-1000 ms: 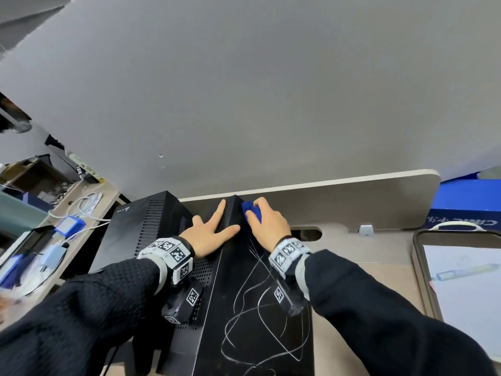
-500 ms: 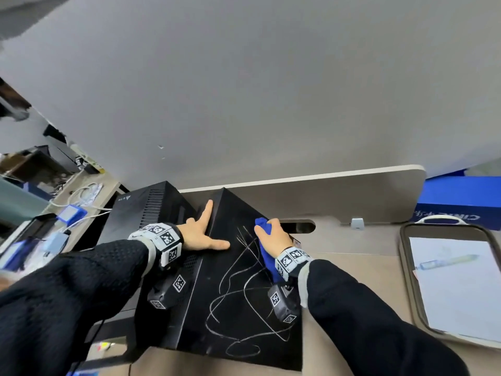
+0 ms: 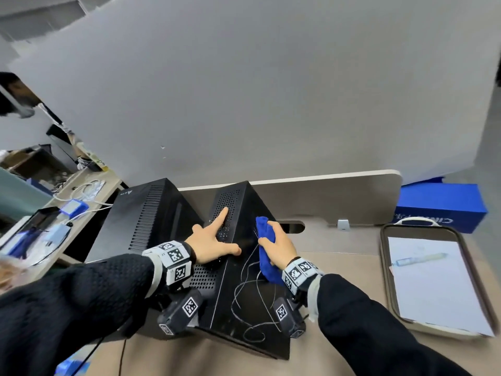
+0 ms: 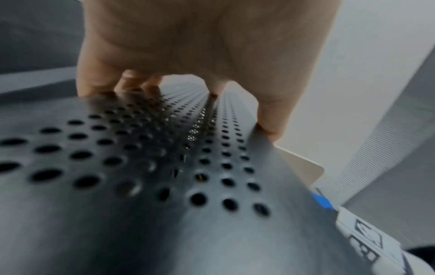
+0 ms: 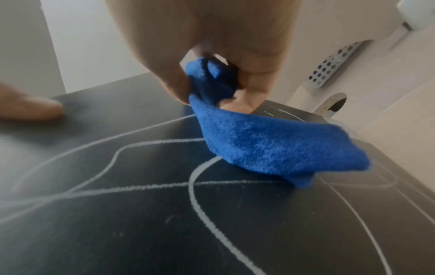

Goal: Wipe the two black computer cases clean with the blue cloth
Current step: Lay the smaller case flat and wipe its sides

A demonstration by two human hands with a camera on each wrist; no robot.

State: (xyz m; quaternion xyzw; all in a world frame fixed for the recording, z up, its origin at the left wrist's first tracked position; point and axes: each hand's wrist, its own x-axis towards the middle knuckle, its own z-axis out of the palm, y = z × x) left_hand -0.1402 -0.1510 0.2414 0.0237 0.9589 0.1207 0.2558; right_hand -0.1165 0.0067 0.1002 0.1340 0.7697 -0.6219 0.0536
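The blue cloth [image 3: 267, 249] lies bunched on the nearer black computer case [image 3: 254, 308], its length running along the case's right edge, toward the grey partition [image 3: 244, 90]. The right hand [image 3: 279, 246] has its fingers [image 5: 174, 81] curled round the cloth's upper end, the rest trailing flat over white scribbled lines [image 5: 193, 195]. The case lies on the desk [image 3: 339, 270] with its long axis pointing away from the person. The left hand [image 3: 214, 241] rests flat with fingers straight on the perforated panel [image 4: 141, 167], thumb over the ridge. A second case [image 3: 141, 221] sits just left. Bare desk opens rightward toward a tray [image 3: 385, 267].
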